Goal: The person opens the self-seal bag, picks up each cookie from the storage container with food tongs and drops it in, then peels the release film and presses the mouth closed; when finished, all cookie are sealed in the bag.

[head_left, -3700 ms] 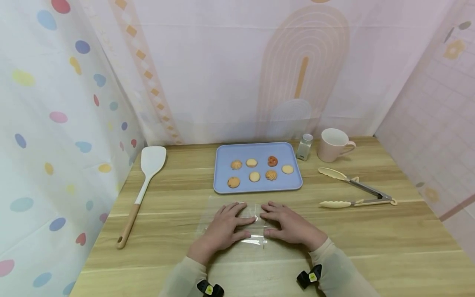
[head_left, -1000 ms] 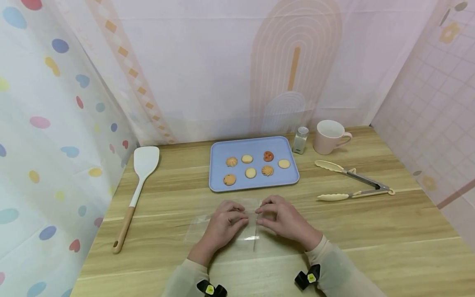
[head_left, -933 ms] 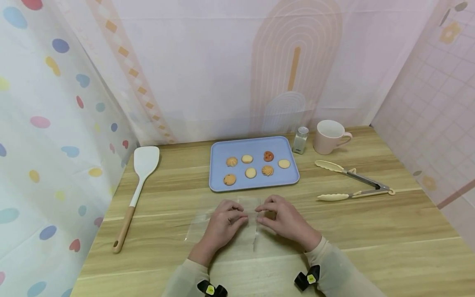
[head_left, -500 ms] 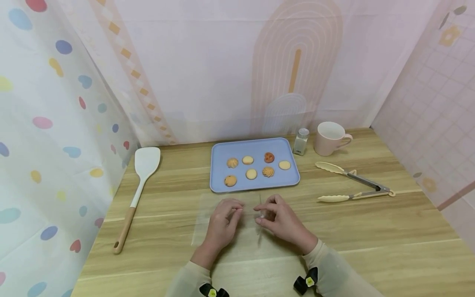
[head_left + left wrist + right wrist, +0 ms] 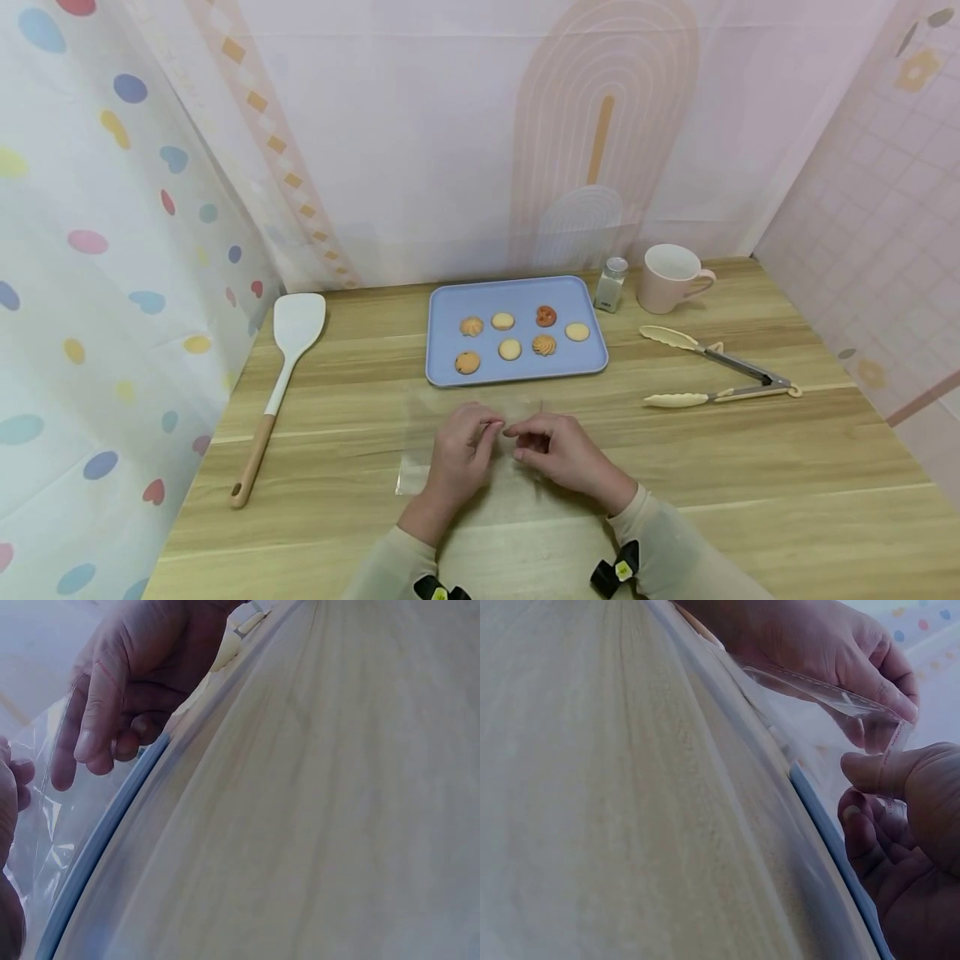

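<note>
A clear plastic bag (image 5: 414, 467) lies in front of the blue tray (image 5: 517, 379), its right end raised between both hands. The left hand (image 5: 461, 454) pinches the bag's edge between thumb and fingertips; the right wrist view shows this left hand (image 5: 840, 664) at a corner of the clear film (image 5: 817, 686). Close beside it, the right hand (image 5: 566, 454) has its index finger and thumb apart, the other fingers loosely bent. Film passes across this right hand's thumb in the right wrist view, where the right hand (image 5: 922, 840) touches it without a visible pinch.
Several cookies (image 5: 510, 349) lie on the tray. A white spatula with a wooden handle (image 5: 255, 458) lies at left. At right are a glass shaker (image 5: 610, 287), a pink mug (image 5: 663, 283) and spread tongs (image 5: 746, 367). Patterned curtains (image 5: 435, 150) stand behind.
Both hands have drawn closer together, the left shifting slightly right and lifting the film's edge. The right has moved slightly nearer the body. The bag has shifted a little right.
</note>
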Action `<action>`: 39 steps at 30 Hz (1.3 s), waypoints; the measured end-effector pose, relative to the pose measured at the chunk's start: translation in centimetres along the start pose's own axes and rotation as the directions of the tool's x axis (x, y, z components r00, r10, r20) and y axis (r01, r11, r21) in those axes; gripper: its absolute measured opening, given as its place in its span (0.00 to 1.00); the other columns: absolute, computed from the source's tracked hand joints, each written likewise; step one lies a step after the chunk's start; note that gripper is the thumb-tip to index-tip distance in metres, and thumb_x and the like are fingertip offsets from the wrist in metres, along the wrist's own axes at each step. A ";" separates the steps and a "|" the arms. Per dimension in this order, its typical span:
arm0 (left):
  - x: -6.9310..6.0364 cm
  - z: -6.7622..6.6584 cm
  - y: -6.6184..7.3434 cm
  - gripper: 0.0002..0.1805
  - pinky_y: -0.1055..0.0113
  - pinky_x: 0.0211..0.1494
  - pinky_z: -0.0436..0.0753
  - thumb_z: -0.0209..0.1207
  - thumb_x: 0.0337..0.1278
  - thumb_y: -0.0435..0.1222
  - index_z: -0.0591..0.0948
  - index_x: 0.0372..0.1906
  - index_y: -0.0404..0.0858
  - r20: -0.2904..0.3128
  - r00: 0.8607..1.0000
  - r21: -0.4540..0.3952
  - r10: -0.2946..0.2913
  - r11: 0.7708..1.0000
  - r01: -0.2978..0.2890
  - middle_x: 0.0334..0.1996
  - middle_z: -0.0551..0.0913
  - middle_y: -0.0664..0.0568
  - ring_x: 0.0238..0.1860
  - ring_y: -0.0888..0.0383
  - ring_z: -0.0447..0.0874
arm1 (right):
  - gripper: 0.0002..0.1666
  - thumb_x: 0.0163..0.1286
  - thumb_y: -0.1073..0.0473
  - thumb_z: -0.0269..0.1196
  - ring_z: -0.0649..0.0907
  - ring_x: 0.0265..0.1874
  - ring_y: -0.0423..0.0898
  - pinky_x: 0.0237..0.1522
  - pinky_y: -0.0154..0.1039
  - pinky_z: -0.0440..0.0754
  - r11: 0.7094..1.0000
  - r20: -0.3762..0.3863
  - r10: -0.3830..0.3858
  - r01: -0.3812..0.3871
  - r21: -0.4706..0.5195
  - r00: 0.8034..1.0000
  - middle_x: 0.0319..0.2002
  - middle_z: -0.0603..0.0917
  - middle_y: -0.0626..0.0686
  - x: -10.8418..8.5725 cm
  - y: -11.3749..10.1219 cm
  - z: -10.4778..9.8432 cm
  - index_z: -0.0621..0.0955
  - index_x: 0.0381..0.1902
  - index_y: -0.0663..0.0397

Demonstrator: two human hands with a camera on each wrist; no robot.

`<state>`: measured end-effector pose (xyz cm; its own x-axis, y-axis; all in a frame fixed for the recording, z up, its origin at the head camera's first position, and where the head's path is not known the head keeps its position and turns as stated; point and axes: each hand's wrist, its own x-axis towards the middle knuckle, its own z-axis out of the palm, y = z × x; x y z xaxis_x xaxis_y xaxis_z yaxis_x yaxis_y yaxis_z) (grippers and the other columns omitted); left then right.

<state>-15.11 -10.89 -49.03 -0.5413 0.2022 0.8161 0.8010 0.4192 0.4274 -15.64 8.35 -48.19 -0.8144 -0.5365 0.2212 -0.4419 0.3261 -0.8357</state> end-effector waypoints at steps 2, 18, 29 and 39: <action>0.1 0.1 0.0 0.01 0.68 0.37 0.77 0.60 0.60 0.28 0.80 0.34 0.35 0.000 1.000 0.029 0.020 0.999 -0.020 0.29 0.80 0.52 0.32 0.56 0.78 | 0.14 0.60 0.67 0.68 0.78 0.28 0.37 0.29 0.33 0.78 1.000 0.012 0.014 -0.014 -0.008 1.000 0.29 0.81 0.42 0.0 -0.1 0.0 0.85 0.45 0.56; -1.3 -1.7 -0.1 0.23 0.63 0.53 0.75 0.71 0.49 0.44 0.82 0.49 0.37 0.323 0.937 0.197 -0.132 0.978 0.069 0.46 0.78 0.53 0.49 0.56 0.75 | 0.24 0.64 0.55 0.68 0.77 0.23 0.33 0.28 0.31 0.78 0.995 -0.002 0.025 -0.025 -0.099 1.000 0.25 0.79 0.39 0.0 0.8 0.2 0.80 0.58 0.52; -1.8 -1.8 -0.4 0.11 0.64 0.46 0.76 0.71 0.48 0.33 0.87 0.39 0.38 0.288 0.952 0.157 -0.105 0.986 0.061 0.39 0.80 0.55 0.43 0.58 0.77 | 0.14 0.64 0.50 0.66 0.78 0.26 0.35 0.29 0.33 0.79 0.994 -0.031 0.091 -0.092 -0.051 0.995 0.27 0.81 0.37 0.0 0.3 -0.1 0.86 0.45 0.47; -1.2 -1.0 0.1 0.05 0.66 0.45 0.77 0.64 0.54 0.27 0.85 0.35 0.37 0.137 0.989 0.104 -0.061 0.994 0.046 0.36 0.82 0.53 0.40 0.55 0.79 | 0.11 0.60 0.65 0.69 0.76 0.24 0.34 0.27 0.31 0.77 0.990 -0.043 0.018 -0.024 -0.139 0.999 0.24 0.78 0.39 -0.1 0.6 -0.2 0.86 0.42 0.50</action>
<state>-14.15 -12.01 -49.55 -0.6188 0.2962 0.7275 0.7441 0.5178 0.4221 -15.92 8.77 -48.59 -0.8376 -0.4964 0.2279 -0.4705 0.4439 -0.7626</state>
